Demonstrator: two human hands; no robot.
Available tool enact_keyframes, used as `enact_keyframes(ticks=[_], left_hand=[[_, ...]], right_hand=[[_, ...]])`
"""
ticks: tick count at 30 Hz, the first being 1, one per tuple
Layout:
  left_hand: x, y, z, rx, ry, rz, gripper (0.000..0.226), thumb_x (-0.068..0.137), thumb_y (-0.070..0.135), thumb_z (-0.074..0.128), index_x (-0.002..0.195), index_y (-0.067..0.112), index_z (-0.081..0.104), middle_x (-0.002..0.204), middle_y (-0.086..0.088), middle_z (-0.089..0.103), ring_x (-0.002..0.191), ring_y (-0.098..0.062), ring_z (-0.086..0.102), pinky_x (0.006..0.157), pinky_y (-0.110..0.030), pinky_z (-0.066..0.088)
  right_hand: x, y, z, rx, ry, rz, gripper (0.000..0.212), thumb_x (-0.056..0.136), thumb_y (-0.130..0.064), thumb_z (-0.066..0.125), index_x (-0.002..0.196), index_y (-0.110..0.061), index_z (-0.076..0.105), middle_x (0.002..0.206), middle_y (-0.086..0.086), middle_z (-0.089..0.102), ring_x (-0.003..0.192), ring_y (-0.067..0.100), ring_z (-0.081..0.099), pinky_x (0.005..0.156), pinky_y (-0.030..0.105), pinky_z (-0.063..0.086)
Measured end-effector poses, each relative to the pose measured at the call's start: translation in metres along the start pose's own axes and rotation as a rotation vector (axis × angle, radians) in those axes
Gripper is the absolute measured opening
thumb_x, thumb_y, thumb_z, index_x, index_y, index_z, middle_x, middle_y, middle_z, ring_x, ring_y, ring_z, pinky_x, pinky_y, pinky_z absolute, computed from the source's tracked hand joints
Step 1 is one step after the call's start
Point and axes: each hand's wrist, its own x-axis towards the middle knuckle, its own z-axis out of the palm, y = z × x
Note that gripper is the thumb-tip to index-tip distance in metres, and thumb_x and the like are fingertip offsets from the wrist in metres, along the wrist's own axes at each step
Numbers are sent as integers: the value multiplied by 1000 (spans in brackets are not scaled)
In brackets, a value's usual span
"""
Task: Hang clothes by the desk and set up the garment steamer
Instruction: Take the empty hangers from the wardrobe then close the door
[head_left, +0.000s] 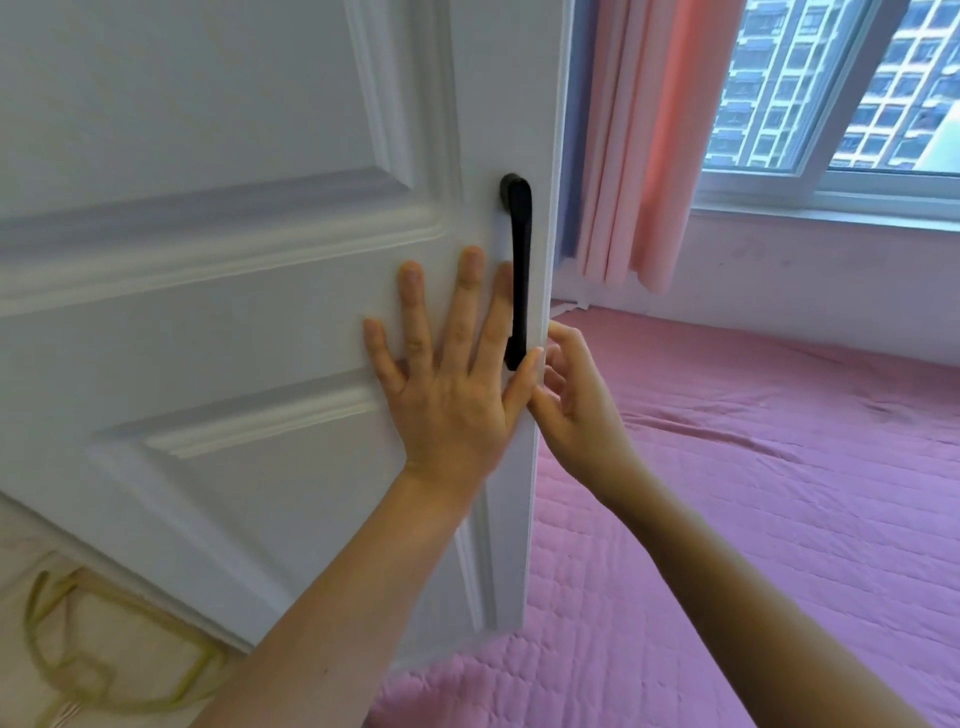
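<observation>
Fingers (470, 270) of the left hand (452, 395) lie spread flat on the white wardrobe door (234, 312) beside its black handle (518, 270), right hand (576, 400) loosely curled at the door edge, so steady pressure suits; clothes and steamer are unseen.

The handle (518, 270) sits near the door's (218, 291) right edge. Right of the door lies the bed (753, 493); behind it, curtain (639, 145) and window (831, 104).

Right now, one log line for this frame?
left hand flat on white door | right hand curled at door edge | black handle untouched
</observation>
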Motion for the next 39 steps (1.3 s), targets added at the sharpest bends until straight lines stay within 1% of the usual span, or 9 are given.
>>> enact_keyframes(ticks=[8, 13, 18, 25, 28, 31, 34, 37, 39], left_hand=[[19, -23, 39, 137, -53, -15, 55, 97, 45, 44, 147, 24, 34, 154, 4, 22, 143, -34, 13, 113, -56, 8], [27, -42, 50, 227, -139, -1, 52, 99, 36, 41, 149, 24, 31, 155, 4, 21, 144, -32, 14, 114, -54, 7], [27, -71, 48, 285, -233, 75, 55, 95, 17, 45, 148, 22, 33, 156, 1, 24, 146, -28, 14, 118, -50, 7], [19, -107, 27, 465, -328, 91, 62, 91, 11, 51, 149, 24, 32, 157, 4, 22, 147, -22, 13, 114, -59, 5], [18, -121, 19, 517, -340, 90, 60, 95, 19, 51, 150, 25, 28, 158, 5, 18, 147, -22, 12, 113, -60, 4], [17, -134, 16, 558, -360, 96, 63, 95, 29, 53, 151, 26, 24, 159, 5, 14, 147, -20, 10, 114, -57, 2], [18, -142, 20, 594, -364, 111, 63, 96, 33, 51, 152, 26, 21, 159, 5, 14, 147, -20, 11, 114, -55, 2], [18, -148, 24, 628, -361, 120, 63, 98, 36, 48, 152, 26, 18, 160, 5, 13, 147, -21, 11, 115, -55, 2], [18, -153, 27, 658, -359, 122, 63, 98, 37, 46, 153, 26, 16, 160, 6, 12, 147, -21, 11, 115, -55, 3]], right_hand=[[65, 23, 17, 13, -136, -27, 36, 98, -17, 50, 132, -16, 38, 114, 3, 61, 99, 21, 63, 82, 51, 54], [105, 42, 32, -9, -191, -51, 42, 95, -20, 55, 134, -17, 38, 124, 0, 56, 107, 15, 60, 88, 44, 53], [127, 60, 53, -35, -226, -22, 65, 88, -19, 67, 142, -20, 32, 130, -4, 44, 115, 13, 50, 97, 42, 48], [140, 64, 78, -40, -183, -54, 64, 91, -12, 62, 145, -17, 29, 126, -8, 36, 117, 7, 43, 105, 40, 42], [135, 63, 89, -99, -112, -150, 70, 90, -10, 62, 148, -17, 23, 139, 0, 34, 127, 11, 40, 109, 32, 38], [127, 66, 105, -209, -154, -235, 79, 93, -19, 60, 152, -15, 8, 156, 9, 13, 144, 18, 20, 111, 22, 25], [123, 74, 119, -332, -209, -296, 89, 92, -37, 58, 151, -21, -7, 159, 7, -15, 147, 22, 8, 100, 21, 34], [130, 78, 129, -367, -224, -322, 97, 90, -43, 59, 149, -26, -17, 157, 3, -25, 148, 22, -3, 104, 31, 44], [134, 81, 134, -403, -229, -335, 98, 90, -44, 59, 149, -25, -16, 156, 6, -25, 148, 23, -5, 111, 39, 37]])
